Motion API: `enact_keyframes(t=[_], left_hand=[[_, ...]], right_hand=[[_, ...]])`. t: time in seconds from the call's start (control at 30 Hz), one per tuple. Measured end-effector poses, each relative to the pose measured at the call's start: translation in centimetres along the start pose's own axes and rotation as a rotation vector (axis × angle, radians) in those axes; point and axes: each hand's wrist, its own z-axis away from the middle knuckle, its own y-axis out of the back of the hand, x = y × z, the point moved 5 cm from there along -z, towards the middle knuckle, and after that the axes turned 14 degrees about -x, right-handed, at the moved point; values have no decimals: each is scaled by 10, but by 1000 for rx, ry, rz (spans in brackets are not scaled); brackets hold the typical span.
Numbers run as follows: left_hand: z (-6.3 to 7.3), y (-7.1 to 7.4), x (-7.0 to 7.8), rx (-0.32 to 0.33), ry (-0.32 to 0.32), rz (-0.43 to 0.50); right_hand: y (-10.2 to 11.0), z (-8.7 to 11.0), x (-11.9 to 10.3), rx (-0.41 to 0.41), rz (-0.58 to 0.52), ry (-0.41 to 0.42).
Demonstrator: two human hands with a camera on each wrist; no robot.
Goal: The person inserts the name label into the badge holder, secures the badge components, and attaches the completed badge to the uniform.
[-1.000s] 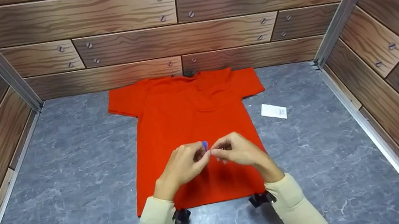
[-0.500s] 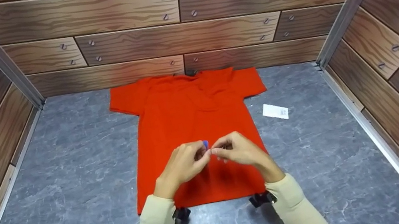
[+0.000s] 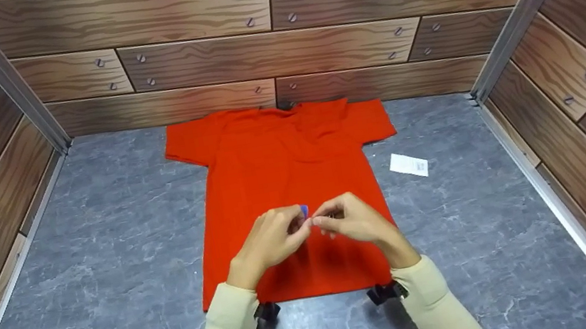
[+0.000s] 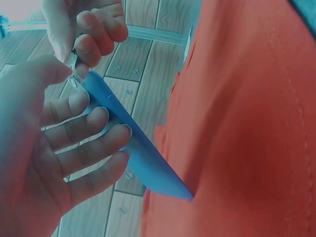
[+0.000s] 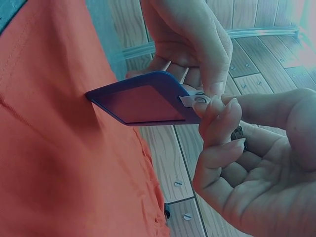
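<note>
A blue badge holder (image 5: pixel 163 79) with a clear window hangs over the red T-shirt (image 3: pixel 282 172). Its lower corner appears to touch the cloth. In the left wrist view, the fingers of my left hand (image 3: pixel 270 240) lie along the badge holder (image 4: pixel 153 163), and the thumb pinches near its top. My right hand (image 3: pixel 355 222) pinches the small strap with a snap (image 5: pixel 190 100) at the top end. A dark metal clip (image 5: pixel 238 134) shows among the right fingers. Both hands meet at the strap, which partly hides it. The head view shows only a sliver of the badge holder (image 3: pixel 304 211).
The T-shirt lies spread flat on the grey marbled surface (image 3: pixel 121 241), its collar towards the back wall. A white printed card (image 3: pixel 408 165) lies to its right. Wood-patterned walls (image 3: pixel 205 66) with metal edges enclose the back and both sides.
The head view has shifted slightly, so the scene sits a little farther right. Both hands keep their grip and pose around the badge holder.
</note>
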Motion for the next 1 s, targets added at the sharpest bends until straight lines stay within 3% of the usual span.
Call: enact_keyframes(t=[1.0], left_hand=[[-1, -6, 1, -66, 31, -10]], right_hand=[[-4, -4, 5, 71, -128, 41]])
